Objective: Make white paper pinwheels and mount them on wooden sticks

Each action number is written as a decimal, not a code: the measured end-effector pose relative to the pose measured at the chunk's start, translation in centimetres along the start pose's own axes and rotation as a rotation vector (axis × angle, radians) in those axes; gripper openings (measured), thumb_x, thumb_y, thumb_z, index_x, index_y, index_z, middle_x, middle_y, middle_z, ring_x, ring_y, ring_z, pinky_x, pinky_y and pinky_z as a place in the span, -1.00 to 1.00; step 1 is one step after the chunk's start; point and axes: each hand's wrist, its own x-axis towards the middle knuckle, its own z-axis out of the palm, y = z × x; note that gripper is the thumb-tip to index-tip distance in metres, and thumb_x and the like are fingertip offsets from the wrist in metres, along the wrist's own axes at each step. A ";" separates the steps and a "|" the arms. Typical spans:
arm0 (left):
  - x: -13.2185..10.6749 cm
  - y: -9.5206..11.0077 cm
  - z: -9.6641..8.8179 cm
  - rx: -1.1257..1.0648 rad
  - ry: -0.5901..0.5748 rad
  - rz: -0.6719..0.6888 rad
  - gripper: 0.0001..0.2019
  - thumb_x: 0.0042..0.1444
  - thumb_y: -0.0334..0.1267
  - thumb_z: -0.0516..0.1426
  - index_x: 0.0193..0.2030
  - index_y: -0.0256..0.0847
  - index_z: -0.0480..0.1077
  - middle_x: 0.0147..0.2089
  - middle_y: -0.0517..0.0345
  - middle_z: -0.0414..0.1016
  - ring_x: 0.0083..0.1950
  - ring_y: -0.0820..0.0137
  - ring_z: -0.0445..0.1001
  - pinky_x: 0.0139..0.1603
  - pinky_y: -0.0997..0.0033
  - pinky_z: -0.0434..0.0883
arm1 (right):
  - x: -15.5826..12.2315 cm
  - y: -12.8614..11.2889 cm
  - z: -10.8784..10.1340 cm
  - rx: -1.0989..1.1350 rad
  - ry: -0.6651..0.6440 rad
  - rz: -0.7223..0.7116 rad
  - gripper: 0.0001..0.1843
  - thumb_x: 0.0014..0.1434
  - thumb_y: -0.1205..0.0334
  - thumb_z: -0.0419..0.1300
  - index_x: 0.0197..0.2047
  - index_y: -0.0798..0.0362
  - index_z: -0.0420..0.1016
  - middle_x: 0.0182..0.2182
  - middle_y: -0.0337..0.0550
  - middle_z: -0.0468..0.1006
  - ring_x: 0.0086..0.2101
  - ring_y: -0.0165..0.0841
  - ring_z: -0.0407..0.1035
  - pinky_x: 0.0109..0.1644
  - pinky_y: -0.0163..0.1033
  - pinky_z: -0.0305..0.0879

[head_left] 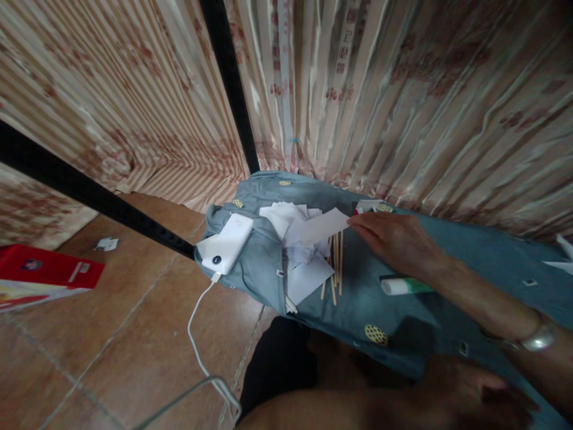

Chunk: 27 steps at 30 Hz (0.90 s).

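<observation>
A slip of white paper (326, 227) is pinched in the fingers of my right hand (387, 239), above a loose pile of white paper pieces (308, 278). Several thin wooden sticks (338, 269) lie partly under that pile. Below my right forearm rests a white and green tube (405, 285), which resembles a glue stick. Something small and red shows beside my right fingertips. My left hand (474, 388) is low at the right, dark and blurred, and its fingers are hard to make out.
A white phone-like device (230, 245) with a cable (192, 334) lies on the blue-grey cloth (447, 251). Black metal poles (230, 77) stand before patterned curtains (358, 89). A red box (49, 269) and small scraps (107, 243) are on the tiled floor (111, 340).
</observation>
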 end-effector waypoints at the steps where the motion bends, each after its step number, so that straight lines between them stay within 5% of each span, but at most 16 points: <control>1: -0.1 0.3 -0.1 0.001 0.011 0.006 -0.63 0.18 -0.36 0.14 0.14 -0.31 0.46 0.09 -0.04 0.56 0.07 0.22 0.54 0.10 0.32 0.45 | -0.8 0.5 -0.2 0.055 0.055 0.061 -0.73 0.30 0.29 0.07 -0.08 0.11 0.57 -0.14 0.02 0.67 -0.17 -0.17 0.56 -0.11 -0.17 0.41; 6: -0.9 2.6 -1.1 0.061 0.100 0.002 -0.67 0.16 -0.31 0.15 0.05 -0.29 0.53 -0.01 -0.02 0.61 -0.03 0.28 0.57 0.03 0.34 0.48 | -5.9 2.2 -1.5 0.305 0.188 0.299 -0.72 0.27 0.09 0.09 -0.14 -0.05 0.62 -0.25 -0.21 0.70 -0.32 -0.21 0.58 -0.25 -0.17 0.48; 13: -0.9 4.3 -2.9 0.046 0.238 0.153 -0.73 0.11 -0.34 0.18 -0.06 -0.35 0.57 -0.17 -0.02 0.62 -0.22 0.39 0.54 -0.09 0.42 0.46 | -15.8 2.3 -2.3 0.372 0.526 0.644 -0.77 0.19 -0.01 0.20 -0.15 -0.19 0.61 -0.11 -0.23 0.66 -0.13 -0.16 0.56 0.04 -0.02 0.47; 17: -0.8 4.9 -3.8 0.057 0.331 0.212 -0.79 0.08 -0.42 0.18 -0.14 -0.36 0.57 -0.26 0.02 0.60 -0.28 0.41 0.51 -0.19 0.46 0.45 | -21.3 3.7 -2.1 0.419 0.608 0.807 -0.75 0.14 -0.03 0.25 -0.15 -0.17 0.62 -0.11 -0.20 0.66 -0.09 -0.11 0.54 0.12 0.08 0.42; 20: -1.1 5.5 -4.9 0.285 0.405 0.312 -0.85 0.11 -0.42 0.15 -0.25 -0.30 0.57 -0.33 0.08 0.56 -0.33 0.42 0.48 -0.24 0.43 0.46 | -25.0 4.9 -1.2 0.445 0.656 0.932 -0.75 0.11 -0.04 0.27 -0.17 -0.17 0.62 -0.13 -0.19 0.66 -0.09 -0.10 0.54 0.15 0.12 0.38; 22: -1.3 6.0 -5.6 0.552 0.426 0.435 -0.89 0.11 -0.40 0.17 -0.26 -0.24 0.54 -0.28 0.10 0.56 -0.22 0.37 0.50 -0.08 0.33 0.47 | -27.2 5.5 -0.3 0.489 0.656 0.991 -0.74 0.08 -0.04 0.28 -0.19 -0.15 0.63 -0.18 -0.18 0.68 -0.12 -0.10 0.55 0.11 0.12 0.41; 27: -1.0 6.3 -6.3 1.076 0.425 0.618 -0.58 0.10 -0.37 0.22 0.13 -0.25 0.38 0.13 -0.11 0.43 0.19 0.18 0.35 0.20 0.06 0.36 | -30.2 6.1 1.8 0.596 0.588 0.998 -0.73 0.05 -0.06 0.30 -0.24 -0.12 0.66 -0.26 -0.17 0.70 -0.19 -0.13 0.58 0.00 0.06 0.48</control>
